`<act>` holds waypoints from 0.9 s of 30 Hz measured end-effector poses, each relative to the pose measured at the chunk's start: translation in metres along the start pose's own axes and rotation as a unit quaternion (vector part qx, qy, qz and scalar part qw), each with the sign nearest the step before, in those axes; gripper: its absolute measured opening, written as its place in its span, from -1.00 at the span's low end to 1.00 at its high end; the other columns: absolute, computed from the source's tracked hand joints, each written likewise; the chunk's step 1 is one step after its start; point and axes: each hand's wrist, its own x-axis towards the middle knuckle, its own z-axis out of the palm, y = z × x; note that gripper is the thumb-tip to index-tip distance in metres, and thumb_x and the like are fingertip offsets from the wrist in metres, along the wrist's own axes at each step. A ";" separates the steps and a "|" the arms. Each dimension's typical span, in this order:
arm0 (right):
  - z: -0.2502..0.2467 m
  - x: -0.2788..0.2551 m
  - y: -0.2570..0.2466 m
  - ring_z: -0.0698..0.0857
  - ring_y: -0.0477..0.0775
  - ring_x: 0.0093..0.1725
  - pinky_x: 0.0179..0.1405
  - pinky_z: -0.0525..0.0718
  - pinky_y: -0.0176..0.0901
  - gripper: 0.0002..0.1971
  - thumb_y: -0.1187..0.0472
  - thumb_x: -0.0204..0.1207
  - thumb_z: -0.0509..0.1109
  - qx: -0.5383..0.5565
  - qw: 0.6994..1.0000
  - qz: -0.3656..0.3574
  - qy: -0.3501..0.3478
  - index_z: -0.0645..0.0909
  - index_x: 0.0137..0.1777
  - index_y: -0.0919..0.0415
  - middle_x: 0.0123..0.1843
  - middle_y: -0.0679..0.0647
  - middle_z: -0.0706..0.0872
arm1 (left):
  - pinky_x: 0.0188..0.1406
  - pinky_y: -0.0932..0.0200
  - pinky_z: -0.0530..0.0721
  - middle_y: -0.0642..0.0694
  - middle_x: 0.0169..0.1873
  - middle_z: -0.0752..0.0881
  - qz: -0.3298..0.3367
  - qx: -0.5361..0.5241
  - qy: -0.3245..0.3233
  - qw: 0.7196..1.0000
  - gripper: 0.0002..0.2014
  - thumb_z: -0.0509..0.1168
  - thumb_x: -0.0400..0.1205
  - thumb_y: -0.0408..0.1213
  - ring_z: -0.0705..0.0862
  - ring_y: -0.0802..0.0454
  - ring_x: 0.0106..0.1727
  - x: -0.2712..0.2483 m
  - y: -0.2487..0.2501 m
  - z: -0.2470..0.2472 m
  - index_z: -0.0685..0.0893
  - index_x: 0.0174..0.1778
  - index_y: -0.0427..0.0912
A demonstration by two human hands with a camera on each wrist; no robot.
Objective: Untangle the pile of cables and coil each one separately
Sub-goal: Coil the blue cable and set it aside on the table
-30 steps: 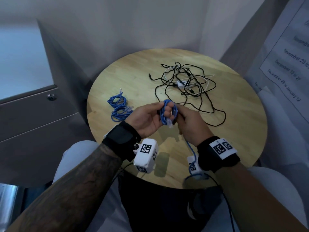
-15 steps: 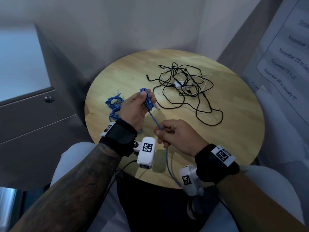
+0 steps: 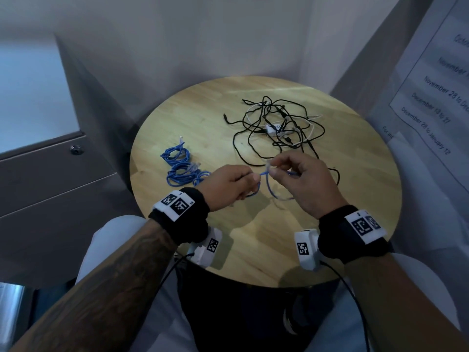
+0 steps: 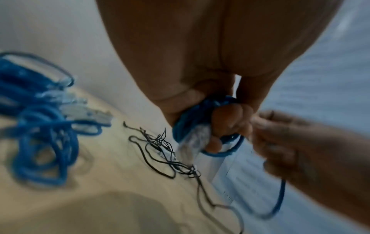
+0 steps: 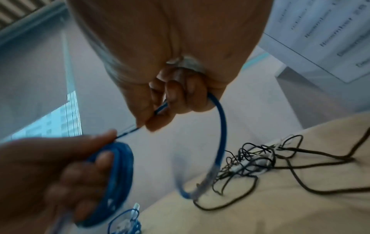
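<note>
Over the front middle of the round wooden table (image 3: 355,199) my two hands meet on one blue cable (image 3: 269,189). My left hand (image 3: 253,178) grips its small wound coil (image 4: 190,125) in curled fingers. My right hand (image 3: 273,171) pinches the cable's last stretch right beside the coil; the tail (image 5: 221,134) hangs in a short loop that ends in a clear plug. Two coiled blue cables (image 3: 180,166) lie on the table to the left. A tangle of black and white cables (image 3: 276,128) lies at the back right.
A grey cabinet with a round lock (image 3: 75,149) stands close to the table's left side. A printed sheet (image 3: 436,97) hangs on the wall at the right. One black strand of the tangle (image 3: 336,174) loops toward my right hand.
Half a second ago my left hand held the coil up at the left while my right hand held the cable low near the table's edge. Now both hands are together, and only a short tail hangs loose.
</note>
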 end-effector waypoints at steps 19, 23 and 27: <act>0.023 -0.009 -0.006 0.73 -0.11 -0.26 -0.19 0.67 -0.21 -0.85 0.23 0.67 0.42 0.124 0.988 0.022 -0.088 0.74 0.08 0.31 -0.20 0.00 0.82 | -0.31 0.24 0.62 0.02 -0.53 0.48 -0.075 -0.506 -0.008 0.859 -0.66 0.06 0.77 -0.13 0.44 0.15 -0.53 0.000 0.019 0.000 0.57 -0.17 -0.27; 0.018 -0.006 -0.006 0.76 -0.11 -0.13 -0.03 0.69 -0.25 -0.85 0.26 0.69 0.38 0.116 0.987 0.025 -0.113 0.73 0.11 0.33 -0.13 0.00 0.83 | -0.25 0.19 0.67 -0.05 -0.49 0.56 -0.063 -0.474 -0.022 0.878 -0.72 0.17 0.68 -0.17 0.54 0.07 -0.48 -0.001 0.019 -0.006 0.62 -0.14 -0.33; 0.014 -0.001 -0.001 0.68 0.37 0.00 0.06 0.66 0.23 -0.84 0.11 0.67 0.42 0.059 0.994 0.020 -0.094 0.73 0.02 0.19 -0.05 0.35 0.73 | -0.25 0.18 0.60 -0.07 -0.46 0.49 -0.067 -0.428 -0.012 0.901 -0.69 0.09 0.77 -0.20 0.53 0.01 -0.41 0.001 0.016 -0.007 0.60 -0.15 -0.31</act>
